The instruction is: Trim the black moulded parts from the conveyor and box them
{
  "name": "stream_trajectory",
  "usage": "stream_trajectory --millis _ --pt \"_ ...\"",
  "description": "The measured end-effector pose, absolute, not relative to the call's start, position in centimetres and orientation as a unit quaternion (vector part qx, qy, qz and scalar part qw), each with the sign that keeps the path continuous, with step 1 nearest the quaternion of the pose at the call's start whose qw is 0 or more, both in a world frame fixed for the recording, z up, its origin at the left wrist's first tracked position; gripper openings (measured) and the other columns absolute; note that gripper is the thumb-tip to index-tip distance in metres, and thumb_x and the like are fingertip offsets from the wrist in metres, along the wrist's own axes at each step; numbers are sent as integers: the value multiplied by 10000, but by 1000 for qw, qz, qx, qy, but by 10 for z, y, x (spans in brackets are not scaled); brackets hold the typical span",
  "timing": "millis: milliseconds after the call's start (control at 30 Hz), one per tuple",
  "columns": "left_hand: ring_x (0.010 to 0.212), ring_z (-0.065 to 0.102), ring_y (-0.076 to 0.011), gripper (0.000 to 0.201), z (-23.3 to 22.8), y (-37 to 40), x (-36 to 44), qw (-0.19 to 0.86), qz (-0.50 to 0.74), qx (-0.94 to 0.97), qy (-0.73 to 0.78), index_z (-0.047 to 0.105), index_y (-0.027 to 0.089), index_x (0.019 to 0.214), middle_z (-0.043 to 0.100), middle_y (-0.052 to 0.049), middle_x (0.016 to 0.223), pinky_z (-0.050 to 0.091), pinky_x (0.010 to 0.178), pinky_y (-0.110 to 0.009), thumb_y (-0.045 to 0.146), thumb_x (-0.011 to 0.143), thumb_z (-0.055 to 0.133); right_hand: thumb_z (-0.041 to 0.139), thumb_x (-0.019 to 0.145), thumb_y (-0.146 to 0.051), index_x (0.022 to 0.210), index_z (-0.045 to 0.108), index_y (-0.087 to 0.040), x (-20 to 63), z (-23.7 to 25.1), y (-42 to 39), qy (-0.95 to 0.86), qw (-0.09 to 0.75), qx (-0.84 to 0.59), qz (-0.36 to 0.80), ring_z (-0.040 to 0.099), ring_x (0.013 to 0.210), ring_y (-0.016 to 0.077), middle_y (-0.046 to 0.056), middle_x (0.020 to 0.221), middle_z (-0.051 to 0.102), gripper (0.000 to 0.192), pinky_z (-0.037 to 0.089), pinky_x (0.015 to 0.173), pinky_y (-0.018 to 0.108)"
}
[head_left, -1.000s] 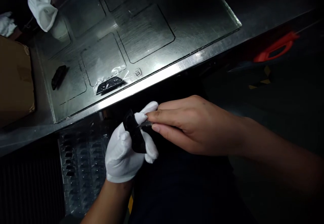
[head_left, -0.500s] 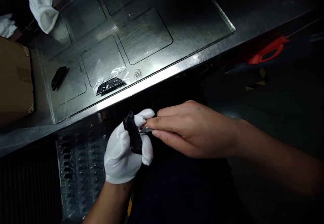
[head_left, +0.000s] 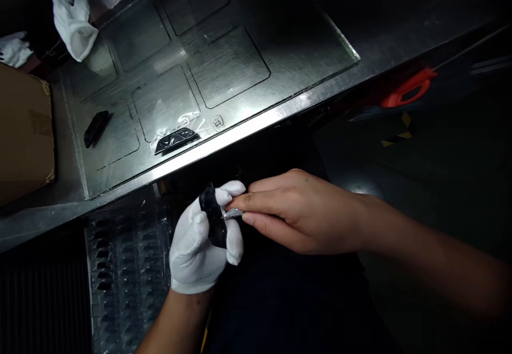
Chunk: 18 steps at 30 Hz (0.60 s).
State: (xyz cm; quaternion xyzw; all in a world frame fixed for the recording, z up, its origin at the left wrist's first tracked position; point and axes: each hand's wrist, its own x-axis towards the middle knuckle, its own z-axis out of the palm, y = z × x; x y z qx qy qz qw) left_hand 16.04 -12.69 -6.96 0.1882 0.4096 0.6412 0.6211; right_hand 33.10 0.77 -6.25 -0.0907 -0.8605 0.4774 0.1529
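A: Nearest — left hand (head_left: 202, 247), white-gloved, fingers curled and clamped round small black plastic part (head_left: 213, 222), held upright below the bench edge

B: Noted; right hand (head_left: 298, 212)?

A: Bare, thumb and forefinger pressed together on thin metal blade (head_left: 232, 214); tip touching the black part's right edge, against the gloved thumb

B: Below the hands?

A: Clear blister tray (head_left: 122, 268), rows of pockets, lower left, dim; contents not distinguishable

B: Next row out?

A: Steel bench (head_left: 256, 125), bright front lip; on it a transparent sheet (head_left: 224, 66) marked with rounded rectangles. Near the front edge, bagged black part (head_left: 176, 139) in crinkled clear film. Left of that, well apart, loose black part (head_left: 95, 128), bare on the sheet

B: Farthest?

A: Cardboard box (head_left: 24, 130) at far left edge; crumpled white glove (head_left: 74, 21) at top left; second white cloth (head_left: 15, 49) beside it, partly cut off. Right, off the bench, red handle (head_left: 406, 88) in shadow, rest of tool not visible
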Motion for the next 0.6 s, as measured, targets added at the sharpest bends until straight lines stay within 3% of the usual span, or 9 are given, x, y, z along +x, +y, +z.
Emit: stream_trajectory --millis 600 --pt "492 632 -27 346 -75 -141 156 633 643 180 391 742 164 1201 680 -105 1309 495 474 -178 411 1019 582 543 1041 -184 1319 721 -95 325 -67 -6 -836 151 -84 521 732 973 155 90 1122 783 343 544 865 242"
